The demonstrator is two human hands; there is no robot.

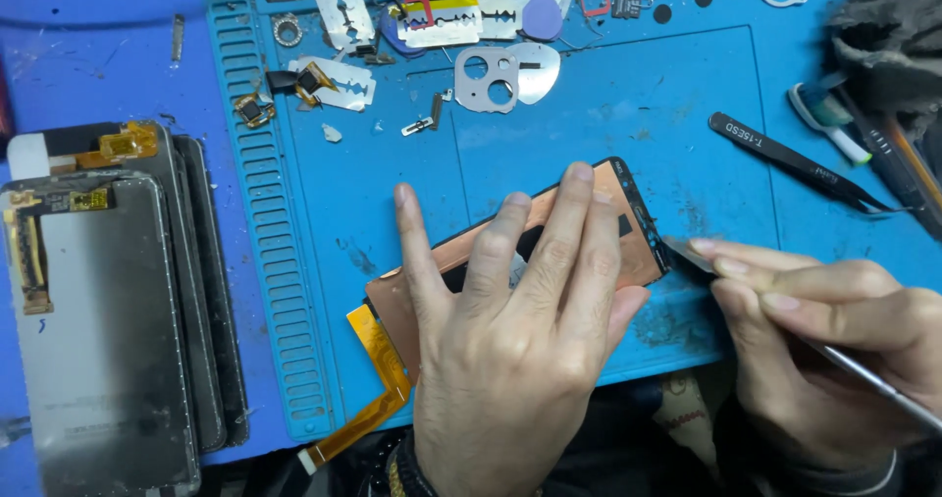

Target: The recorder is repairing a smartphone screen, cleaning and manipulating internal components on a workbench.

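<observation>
A phone screen panel (628, 198) with a copper-coloured back lies face down on the blue work mat (608, 104). My left hand (510, 340) presses flat on it, fingers spread. An orange flex ribbon (378, 379) trails from the panel's near left corner over the mat's edge. My right hand (824, 350) grips a thin metal blade tool (687, 255), whose tip touches the panel's right edge.
A stack of screen panels (108, 330) lies at the left. Black tweezers (795, 163) rest at the right beside other tools (883, 144). Razor blades (339, 6), a metal camera-hole plate (491, 77) and small parts litter the mat's far side.
</observation>
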